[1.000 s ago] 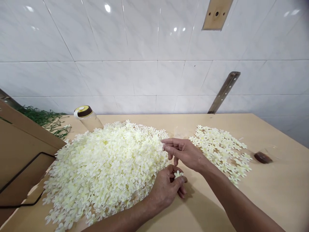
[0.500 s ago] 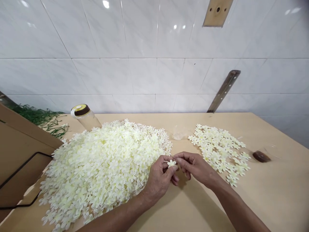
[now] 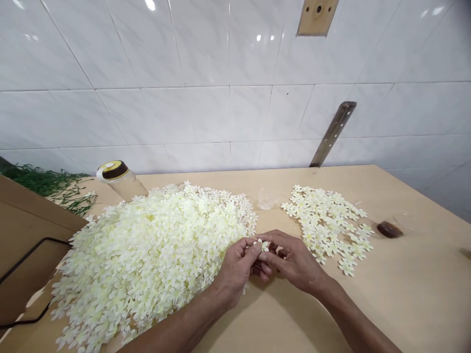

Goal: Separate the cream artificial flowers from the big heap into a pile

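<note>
Cream-white petals make up most of what shows, and much of it is hard to read. The small cream-white fabric flower [image 3: 262, 244] is half covered by fingertips, so only a few petals peek out above them. It sits just above the pale wooden table [image 3: 405, 294], at the near right edge of the big heap of cream-white fabric flowers [image 3: 154, 250].

The heap hides the lower body of the clear jar with a brown-and-cream lid [image 3: 112, 170] lying behind it. At the far left, the brown cardboard box [image 3: 25, 225] and its thin black wire loop [image 3: 22, 264] are cut off by the frame, as are the green stems [image 3: 44, 180] behind it. A small dark brown piece [image 3: 388, 229] on the right sits in something clear that I cannot make out. A faint clear item [image 3: 267, 202] near the wall is just as vague.

The left hand [image 3: 235, 267] is curled, with thumb and fingertips pinched on the small flower. The right hand [image 3: 294, 260] meets it from the other side, with forefinger over and thumb under the same flower and the other fingers folded loosely. How firmly each hand grips cannot be told. Both forearms run out at the bottom edge. Just right of the hands lies a thin flat spread of cream-white flowers [image 3: 327, 223], apart from the heap.
</note>
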A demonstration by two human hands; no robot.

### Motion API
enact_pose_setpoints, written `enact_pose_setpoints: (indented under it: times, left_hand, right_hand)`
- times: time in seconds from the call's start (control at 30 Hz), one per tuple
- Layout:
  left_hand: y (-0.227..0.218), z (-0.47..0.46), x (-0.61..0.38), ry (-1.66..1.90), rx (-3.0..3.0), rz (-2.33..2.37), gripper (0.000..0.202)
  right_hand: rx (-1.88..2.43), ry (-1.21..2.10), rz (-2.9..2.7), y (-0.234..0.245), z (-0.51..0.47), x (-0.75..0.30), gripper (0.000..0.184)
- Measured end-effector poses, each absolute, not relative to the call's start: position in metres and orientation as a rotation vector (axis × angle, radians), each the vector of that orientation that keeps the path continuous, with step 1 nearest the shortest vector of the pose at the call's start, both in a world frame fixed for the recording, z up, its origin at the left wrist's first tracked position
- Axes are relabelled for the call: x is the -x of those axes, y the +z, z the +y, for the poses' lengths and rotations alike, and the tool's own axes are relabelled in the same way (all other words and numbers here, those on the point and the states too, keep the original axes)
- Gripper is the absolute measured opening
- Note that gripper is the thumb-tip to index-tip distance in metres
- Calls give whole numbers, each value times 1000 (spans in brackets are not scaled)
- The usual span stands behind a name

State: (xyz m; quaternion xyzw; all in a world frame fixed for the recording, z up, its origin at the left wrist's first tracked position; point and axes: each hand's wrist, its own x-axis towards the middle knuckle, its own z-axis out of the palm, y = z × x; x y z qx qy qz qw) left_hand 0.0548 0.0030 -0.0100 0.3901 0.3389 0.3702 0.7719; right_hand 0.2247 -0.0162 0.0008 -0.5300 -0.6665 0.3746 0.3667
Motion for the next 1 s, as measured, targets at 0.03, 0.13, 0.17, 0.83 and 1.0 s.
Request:
enact_pose_setpoints:
  times: [0.03, 0.13, 0.17, 0.83, 1.0]
  left_hand:
    - [-10, 4, -55, 790, -833, 752, 38]
    - [-12, 7, -54, 771, -823, 799, 41]
    - [-13, 8, -53, 777, -825, 809, 41]
    - [-8, 2, -53, 761, -951, 962, 44]
    - [-10, 2, -50, 767, -1441, 1121, 44]
  right_hand:
    - [1366, 914, -1742, -1, -16, -224, 32]
    - [1384, 773, -1826, -4, -17, -222, 39]
    - [1384, 749, -1861, -4, -18, -222, 42]
    - [1412, 599, -2097, 7, -25, -213, 15]
    - [1380, 492, -2119, -11, -27, -215, 26]
